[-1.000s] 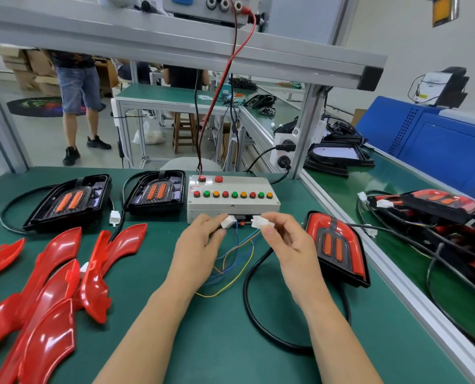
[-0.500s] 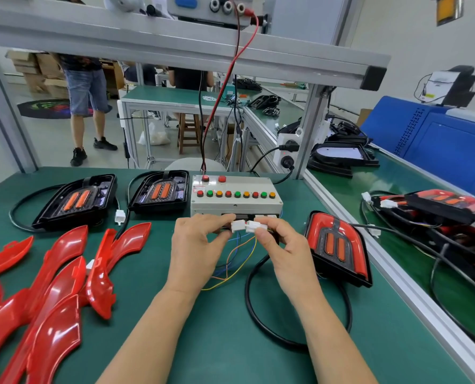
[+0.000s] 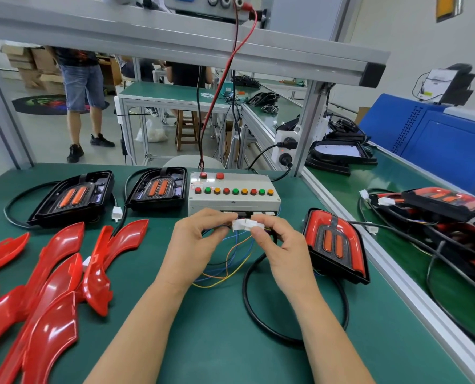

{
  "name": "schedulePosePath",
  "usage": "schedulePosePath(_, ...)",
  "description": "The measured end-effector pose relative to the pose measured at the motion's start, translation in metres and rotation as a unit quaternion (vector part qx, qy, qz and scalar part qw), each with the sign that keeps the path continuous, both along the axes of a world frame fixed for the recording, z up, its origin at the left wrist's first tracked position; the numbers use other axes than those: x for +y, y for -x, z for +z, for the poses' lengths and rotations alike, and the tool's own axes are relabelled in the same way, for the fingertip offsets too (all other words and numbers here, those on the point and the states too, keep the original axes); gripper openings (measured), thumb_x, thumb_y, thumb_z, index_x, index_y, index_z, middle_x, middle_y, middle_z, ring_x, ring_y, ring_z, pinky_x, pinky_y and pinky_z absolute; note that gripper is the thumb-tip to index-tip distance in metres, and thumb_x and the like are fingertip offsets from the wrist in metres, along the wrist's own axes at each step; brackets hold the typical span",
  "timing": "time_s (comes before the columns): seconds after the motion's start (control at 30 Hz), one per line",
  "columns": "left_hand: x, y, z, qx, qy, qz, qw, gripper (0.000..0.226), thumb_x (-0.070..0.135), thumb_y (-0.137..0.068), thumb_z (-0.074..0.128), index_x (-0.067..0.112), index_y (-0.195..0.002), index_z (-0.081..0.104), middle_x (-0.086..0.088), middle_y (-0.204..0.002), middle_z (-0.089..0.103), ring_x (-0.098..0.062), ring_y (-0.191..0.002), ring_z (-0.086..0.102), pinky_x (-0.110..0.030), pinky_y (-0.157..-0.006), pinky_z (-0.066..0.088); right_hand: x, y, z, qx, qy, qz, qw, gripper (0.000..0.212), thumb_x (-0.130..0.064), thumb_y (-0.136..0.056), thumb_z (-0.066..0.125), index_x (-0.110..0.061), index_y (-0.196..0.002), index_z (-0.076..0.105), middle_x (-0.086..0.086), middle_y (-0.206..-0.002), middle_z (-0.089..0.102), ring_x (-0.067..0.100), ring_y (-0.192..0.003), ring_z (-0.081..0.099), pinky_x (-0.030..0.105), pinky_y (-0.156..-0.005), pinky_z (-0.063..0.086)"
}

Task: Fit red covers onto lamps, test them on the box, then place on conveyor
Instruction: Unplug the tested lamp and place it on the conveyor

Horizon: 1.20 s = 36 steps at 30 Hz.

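I judge the test step is in hand. My left hand (image 3: 192,245) pinches the box plug (image 3: 237,225); my right hand (image 3: 279,245) pinches the lamp plug (image 3: 254,224), ends touching. Next: press them home. Covered lamp (image 3: 336,245) right of my right hand; box (image 3: 233,194) beyond both. Two bare lamps (image 3: 73,198), about seven covers (image 3: 56,245) lie left.

Bare green desk (image 3: 217,342) lies open between the forearms and toward the near edge, though a black cable loop (image 3: 261,325) and a tangle of thin coloured wires (image 3: 228,270) lie just ahead of that stretch. To the left a spread of red covers (image 3: 50,286) fills the desk, with two open black lamps (image 3: 73,198) behind them. The test box (image 3: 233,195) blocks the way forward, the covered lamp (image 3: 336,245) and the aluminium rail (image 3: 397,278) close the right, and the gap between lamp and rail looks narrow, perhaps too tight for a hand.
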<state>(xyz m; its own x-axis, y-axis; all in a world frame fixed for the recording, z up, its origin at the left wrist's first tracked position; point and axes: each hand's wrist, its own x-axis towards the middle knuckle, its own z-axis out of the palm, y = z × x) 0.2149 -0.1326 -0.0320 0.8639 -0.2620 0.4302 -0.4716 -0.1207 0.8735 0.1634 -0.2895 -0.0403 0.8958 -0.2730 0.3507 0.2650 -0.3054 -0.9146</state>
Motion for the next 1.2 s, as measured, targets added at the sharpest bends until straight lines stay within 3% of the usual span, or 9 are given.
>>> schedulePosePath(0.27, 0.008, -0.006, 0.002, 0.048, 0.048, -0.046, 0.997, 0.03, -0.009, -0.085, 0.06, 0.015, -0.096, 0.075, 0.006, -0.087, 0.071, -0.001, -0.086, 0.063, -0.011, -0.08, 0.044, 0.006, 0.001, 0.002, -0.014, 0.031, -0.008, 0.999, 0.024, -0.016, -0.091, 0.066, -0.038, -0.099, 0.065, -0.011, -0.104, 0.066, -0.005, -0.093, 0.057, 0.004, -0.084, 0.037)
schedulePosePath(0.5, 0.011, -0.007, 0.004, 0.069, 0.045, -0.059, 0.995, 0.033, -0.008, -0.086, 0.059, 0.02, -0.093, 0.075, 0.002, -0.084, 0.07, -0.003, -0.083, 0.063, -0.012, -0.079, 0.046, 0.006, 0.003, 0.001, -0.037, 0.047, 0.009, 0.998, 0.017, -0.015, -0.091, 0.066, -0.019, -0.106, 0.072, 0.0, -0.1, 0.067, 0.005, -0.095, 0.059, 0.011, -0.088, 0.04)
schedulePosePath(0.63, 0.006, -0.004, 0.002, 0.007, 0.01, -0.015, 1.0, 0.028, -0.004, -0.086, 0.062, 0.019, -0.096, 0.075, 0.012, -0.086, 0.071, -0.002, -0.087, 0.064, -0.011, -0.082, 0.045, 0.011, 0.001, 0.003, -0.029, 0.036, 0.012, 0.999, 0.017, -0.016, -0.09, 0.067, -0.024, -0.104, 0.072, -0.003, -0.102, 0.07, 0.005, -0.094, 0.061, 0.013, -0.088, 0.042)
schedulePosePath(0.8, 0.004, -0.004, -0.001, 0.076, 0.063, -0.042, 0.994, 0.034, -0.007, -0.084, 0.062, 0.023, -0.091, 0.075, 0.009, -0.084, 0.072, -0.004, -0.085, 0.064, -0.015, -0.081, 0.047, 0.013, -0.001, 0.004, -0.026, 0.026, 0.011, 0.999, 0.019, -0.014, -0.091, 0.066, -0.028, -0.102, 0.07, -0.003, -0.101, 0.069, 0.002, -0.094, 0.06, 0.012, -0.087, 0.041)
schedulePosePath(0.9, 0.002, -0.004, -0.003, 0.093, 0.07, -0.045, 0.992, 0.034, -0.009, -0.084, 0.061, 0.021, -0.091, 0.075, 0.007, -0.083, 0.071, -0.004, -0.083, 0.064, -0.015, -0.079, 0.046, 0.014, -0.003, 0.002, -0.027, 0.027, 0.006, 0.999, 0.017, -0.011, -0.09, 0.066, -0.021, -0.102, 0.073, 0.002, -0.099, 0.069, 0.007, -0.095, 0.062, 0.016, -0.088, 0.043)
schedulePosePath(1.0, 0.001, -0.005, -0.004, 0.098, 0.069, -0.033, 0.992, 0.034, -0.01, -0.084, 0.06, 0.02, -0.091, 0.075, 0.004, -0.084, 0.071, -0.007, -0.082, 0.063, -0.02, -0.081, 0.047, 0.018, -0.006, 0.0, -0.043, 0.049, -0.014, 0.998, 0.02, -0.009, -0.089, 0.067, -0.026, -0.097, 0.072, 0.002, -0.093, 0.069, 0.01, -0.091, 0.061, 0.017, -0.086, 0.044)
schedulePosePath(1.2, -0.003, -0.006, -0.006, 0.09, 0.034, -0.034, 0.995, 0.03, 0.007, -0.075, 0.077, 0.021, -0.101, 0.073, 0.005, -0.094, 0.071, -0.011, -0.089, 0.065, -0.024, -0.087, 0.049, 0.019, -0.01, -0.003, -0.051, 0.091, -0.059, 0.993, 0.015, -0.014, -0.092, 0.065, -0.018, -0.104, 0.074, 0.001, -0.097, 0.068, 0.007, -0.093, 0.06, 0.019, -0.087, 0.044)
